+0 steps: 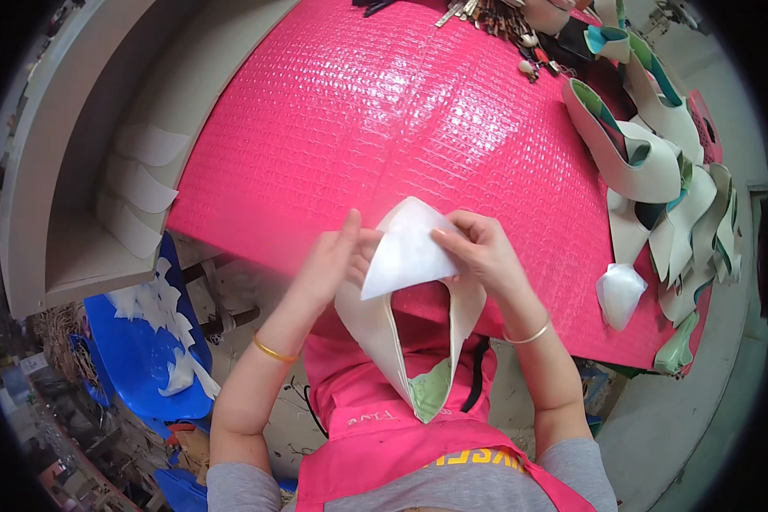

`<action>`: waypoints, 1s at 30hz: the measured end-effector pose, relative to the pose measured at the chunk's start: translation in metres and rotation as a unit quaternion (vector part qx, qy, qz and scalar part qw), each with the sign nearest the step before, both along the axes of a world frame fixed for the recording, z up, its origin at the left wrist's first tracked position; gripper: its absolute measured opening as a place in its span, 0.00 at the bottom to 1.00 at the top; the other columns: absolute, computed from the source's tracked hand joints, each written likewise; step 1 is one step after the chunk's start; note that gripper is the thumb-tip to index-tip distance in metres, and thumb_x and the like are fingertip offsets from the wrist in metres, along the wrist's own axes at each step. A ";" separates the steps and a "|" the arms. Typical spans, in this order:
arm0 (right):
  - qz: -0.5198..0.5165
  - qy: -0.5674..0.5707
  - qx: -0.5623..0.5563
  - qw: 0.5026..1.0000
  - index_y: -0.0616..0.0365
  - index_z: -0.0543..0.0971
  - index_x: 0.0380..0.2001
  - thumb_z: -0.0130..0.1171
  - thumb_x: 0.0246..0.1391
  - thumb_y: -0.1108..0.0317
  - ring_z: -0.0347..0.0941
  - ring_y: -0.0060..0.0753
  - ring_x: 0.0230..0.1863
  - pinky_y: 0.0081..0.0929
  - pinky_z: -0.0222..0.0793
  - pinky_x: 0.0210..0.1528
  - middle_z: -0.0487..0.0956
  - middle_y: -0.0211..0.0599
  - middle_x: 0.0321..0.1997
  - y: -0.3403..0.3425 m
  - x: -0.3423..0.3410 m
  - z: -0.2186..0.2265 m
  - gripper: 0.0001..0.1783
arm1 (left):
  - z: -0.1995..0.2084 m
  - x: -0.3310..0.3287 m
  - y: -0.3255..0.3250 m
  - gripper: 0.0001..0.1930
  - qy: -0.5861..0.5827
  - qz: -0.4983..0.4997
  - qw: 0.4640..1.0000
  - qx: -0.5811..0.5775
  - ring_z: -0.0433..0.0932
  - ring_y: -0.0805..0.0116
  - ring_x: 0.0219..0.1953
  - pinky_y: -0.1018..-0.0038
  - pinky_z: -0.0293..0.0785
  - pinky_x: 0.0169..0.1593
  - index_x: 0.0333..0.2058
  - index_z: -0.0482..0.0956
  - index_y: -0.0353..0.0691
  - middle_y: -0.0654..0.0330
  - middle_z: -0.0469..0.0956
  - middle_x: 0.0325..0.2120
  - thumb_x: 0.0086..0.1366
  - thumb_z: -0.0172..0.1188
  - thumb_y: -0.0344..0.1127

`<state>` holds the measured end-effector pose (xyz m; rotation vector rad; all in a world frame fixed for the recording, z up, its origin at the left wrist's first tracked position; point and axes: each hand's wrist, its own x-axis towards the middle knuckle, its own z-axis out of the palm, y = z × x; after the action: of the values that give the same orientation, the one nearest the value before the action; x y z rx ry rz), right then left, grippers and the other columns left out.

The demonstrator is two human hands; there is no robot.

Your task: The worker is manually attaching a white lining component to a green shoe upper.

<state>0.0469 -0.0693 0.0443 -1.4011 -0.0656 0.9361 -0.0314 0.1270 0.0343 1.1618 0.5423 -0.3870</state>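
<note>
A white shoe upper [365, 328] with a pale green lining patch [431, 388] lies at the table's near edge, its open back toward me. Over its pointed front sits a white, curved-edged toe piece [411, 247]. My right hand [486, 252] pinches the toe piece and the upper's right side, thumb on top, other fingers mostly underneath. At the left side, my left hand [337, 256] has its thumb raised clear, while its fingers curl against the upper's edge, partly hidden behind it.
Several more uppers [636, 166] are heaped along the right of the pink-covered table [341, 111], beside a white translucent bundle [620, 294]. Zipper-like strips [495, 19] lie at the far edge. White curved pieces [149, 183] rest in the grey shelf [77, 162]; scraps lie on a blue chair [136, 375].
</note>
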 end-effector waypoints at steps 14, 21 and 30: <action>-0.088 -0.188 -0.218 0.954 0.62 0.70 0.30 0.56 0.47 0.71 0.71 0.24 0.15 0.22 0.62 0.12 0.76 0.40 0.18 0.019 -0.009 -0.007 0.09 | 0.011 0.018 -0.008 0.09 0.017 -0.087 0.976 0.197 0.67 0.78 0.07 0.81 0.58 0.10 0.23 0.68 0.33 0.60 0.70 0.09 0.59 0.51 0.32; -0.037 -0.263 -0.269 0.926 0.61 0.69 0.30 0.58 0.45 0.68 0.73 0.43 0.19 0.34 0.66 0.21 0.74 0.46 0.18 0.018 -0.006 -0.014 0.11 | 0.018 0.017 -0.027 0.09 -0.056 -0.256 0.733 0.627 0.76 0.64 0.21 0.68 0.72 0.25 0.30 0.70 0.34 0.55 0.75 0.19 0.55 0.55 0.33; 0.114 -0.319 -0.490 0.803 0.59 0.68 0.28 0.63 0.39 0.60 0.73 0.49 0.25 0.39 0.67 0.25 0.75 0.44 0.25 -0.016 -0.012 0.012 0.19 | -0.017 0.005 -0.038 0.25 -0.349 -0.227 0.662 0.624 0.57 0.64 0.59 0.63 0.53 0.58 0.53 0.62 0.39 0.58 0.60 0.56 0.55 0.50 0.33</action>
<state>0.0354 -0.0854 0.0562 -2.7032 -0.2913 0.6383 -0.0260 0.0895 0.0171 2.6550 -0.3233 0.1314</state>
